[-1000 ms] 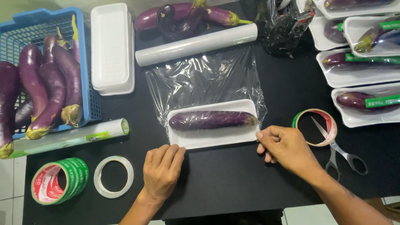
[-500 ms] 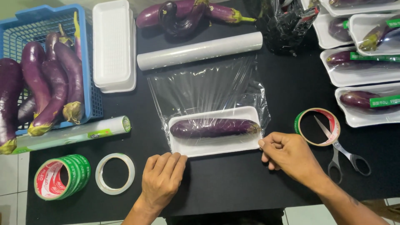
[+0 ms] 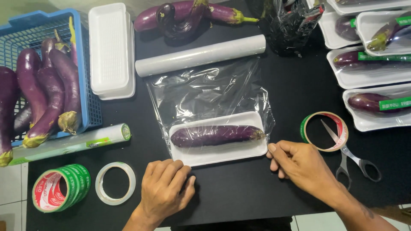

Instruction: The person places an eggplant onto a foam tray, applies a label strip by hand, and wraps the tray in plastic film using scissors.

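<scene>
On the black table (image 3: 239, 201), one purple eggplant (image 3: 216, 134) is lying lengthwise in one white foam tray (image 3: 218, 154), with a sheet of clear cling film (image 3: 205, 92) lying over it and running back to one grey-white roll of film (image 3: 200, 55). At the far edge, three loose eggplants (image 3: 188, 15) are resting, and about six more are filling the blue basket (image 3: 85, 64) on the left. A small stack of empty trays (image 3: 110, 49) is sitting beside the basket, though I cannot tell how many are in it. On the right, at least four wrapped trays (image 3: 372, 77) are lying in a column, each with an eggplant inside. Three rings of tape are showing: a red-and-green roll (image 3: 60, 188), a clear roll (image 3: 115, 183) and a red-rimmed roll (image 3: 324, 131); one pair of scissors (image 3: 351, 160) is lying partly through the last. One boxed film roll (image 3: 72, 143) is lying below the basket.

The filled tray is sitting between the hands, just beyond both. The left hand (image 3: 165, 192) is resting palm down, fingers loosely curled together, just below the tray's near left corner, gripping nothing that shows. The right hand (image 3: 299, 167) is lying with fingers bent and close together, fingertips touching the tray's right end where the film edge is hanging; whether it is pinching the film I cannot tell.
</scene>
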